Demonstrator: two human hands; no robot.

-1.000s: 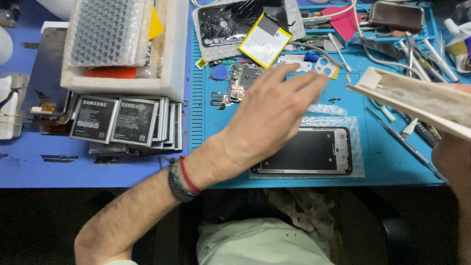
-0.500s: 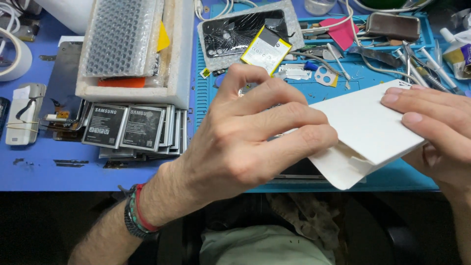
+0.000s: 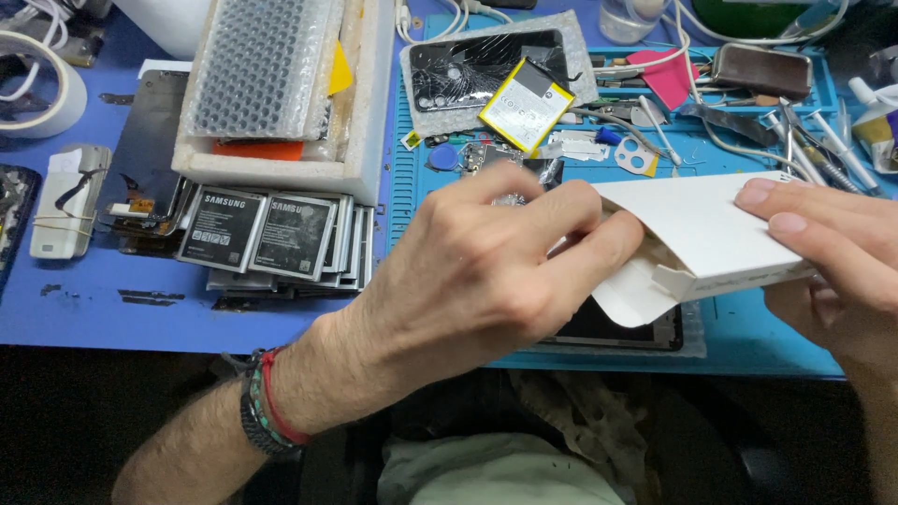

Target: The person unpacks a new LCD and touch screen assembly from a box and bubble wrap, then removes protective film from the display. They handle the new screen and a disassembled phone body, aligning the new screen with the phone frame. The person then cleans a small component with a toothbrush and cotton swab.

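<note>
Holding a white cardboard box at right of frame, the right hand clamps its grip around it; the left hand pinches its open flap end.

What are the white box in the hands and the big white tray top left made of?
White box: looks like thin matte cardboard; folded flaps and creased edges show at its open end, where the left hand reaches in while the right hand holds it.
White tray: probably foam, judging by its thick, soft-edged, slightly grainy walls. Bubble wrap lies inside.
</note>
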